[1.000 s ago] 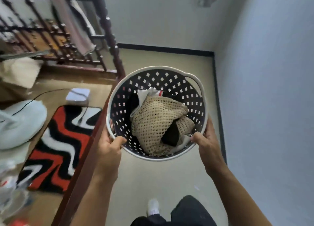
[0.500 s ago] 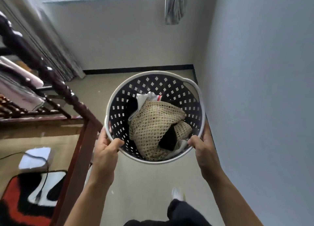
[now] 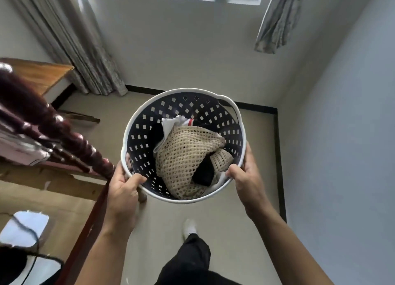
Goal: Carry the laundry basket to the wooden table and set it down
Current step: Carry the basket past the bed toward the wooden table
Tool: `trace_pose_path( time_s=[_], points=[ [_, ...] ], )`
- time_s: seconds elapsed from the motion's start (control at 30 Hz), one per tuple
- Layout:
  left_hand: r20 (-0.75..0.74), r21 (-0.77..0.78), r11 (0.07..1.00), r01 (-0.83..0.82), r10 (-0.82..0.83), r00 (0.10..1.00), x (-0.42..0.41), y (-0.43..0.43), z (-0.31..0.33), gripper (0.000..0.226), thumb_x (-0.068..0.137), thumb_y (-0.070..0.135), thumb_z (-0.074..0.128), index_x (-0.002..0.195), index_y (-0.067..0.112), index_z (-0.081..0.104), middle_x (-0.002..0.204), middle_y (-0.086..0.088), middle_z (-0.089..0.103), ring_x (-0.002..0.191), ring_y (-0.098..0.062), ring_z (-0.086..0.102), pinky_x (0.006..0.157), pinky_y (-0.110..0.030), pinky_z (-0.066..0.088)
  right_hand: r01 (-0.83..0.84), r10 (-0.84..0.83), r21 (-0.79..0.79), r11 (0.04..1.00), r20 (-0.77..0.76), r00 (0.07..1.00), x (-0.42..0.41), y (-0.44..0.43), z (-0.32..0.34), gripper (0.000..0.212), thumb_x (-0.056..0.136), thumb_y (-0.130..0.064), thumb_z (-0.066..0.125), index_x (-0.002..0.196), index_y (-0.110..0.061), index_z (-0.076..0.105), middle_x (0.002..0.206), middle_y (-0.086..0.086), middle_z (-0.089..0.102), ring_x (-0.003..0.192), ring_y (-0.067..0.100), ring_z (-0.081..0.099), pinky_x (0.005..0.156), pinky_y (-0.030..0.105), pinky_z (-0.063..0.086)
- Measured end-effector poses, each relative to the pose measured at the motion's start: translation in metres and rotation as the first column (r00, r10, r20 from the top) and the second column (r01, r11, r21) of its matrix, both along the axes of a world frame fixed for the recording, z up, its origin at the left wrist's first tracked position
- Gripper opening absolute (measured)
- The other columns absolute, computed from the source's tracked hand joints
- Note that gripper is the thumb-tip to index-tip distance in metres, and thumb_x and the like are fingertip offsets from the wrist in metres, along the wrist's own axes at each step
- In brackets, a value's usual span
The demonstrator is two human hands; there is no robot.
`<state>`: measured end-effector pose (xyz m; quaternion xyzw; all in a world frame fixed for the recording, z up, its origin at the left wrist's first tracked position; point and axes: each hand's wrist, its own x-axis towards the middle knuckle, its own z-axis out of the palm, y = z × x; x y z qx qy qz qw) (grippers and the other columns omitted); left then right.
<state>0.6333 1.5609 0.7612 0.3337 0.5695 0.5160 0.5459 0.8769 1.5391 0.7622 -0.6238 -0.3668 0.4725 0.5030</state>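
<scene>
I hold a round laundry basket (image 3: 213, 111) in front of me, above the floor; it is dark with square holes and a white rim. Inside lie a beige net garment (image 3: 183, 156), a white cloth and something black. My left hand (image 3: 125, 186) grips the rim at its near left side, thumb inside. My right hand (image 3: 248, 177) grips the near right side of the rim the same way. A wooden table (image 3: 40, 75) shows at the far left, by the curtain, partly hidden behind a bed post.
A dark turned wooden bed post and frame (image 3: 53, 124) stand close on my left. Curtains (image 3: 81, 49) hang at the far wall under a window. A blue-grey wall (image 3: 342, 156) runs along my right. Beige floor (image 3: 252, 135) lies ahead; a white box with a cable (image 3: 25, 227) sits lower left.
I have walked forward along the bed with the basket held in both hands. The rug has left the view, and the window, curtains and wooden table have come into sight.
</scene>
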Motion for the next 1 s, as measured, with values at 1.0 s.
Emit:
trace_pose_path(
  time_s=[1.0],
  points=[
    [-0.099, 0.072, 0.827, -0.558, 0.562, 0.821, -0.01, 0.593, 0.03, 0.055, 0.087, -0.017, 0.045, 0.101, 0.035, 0.06, 0.083, 0.029, 0.075, 0.082, 0.009, 0.067, 0.077, -0.014, 0.05, -0.511, 0.513, 0.054, 0.858, -0.047, 0.857, -0.041, 0.724, 0.011, 0.095, 0.067, -0.006, 0.051, 0.158, -0.035, 0.043, 0.139, -0.012, 0.068, 0.125, 0.012, 0.066, 0.112, 0.051, 0.051]
  ],
)
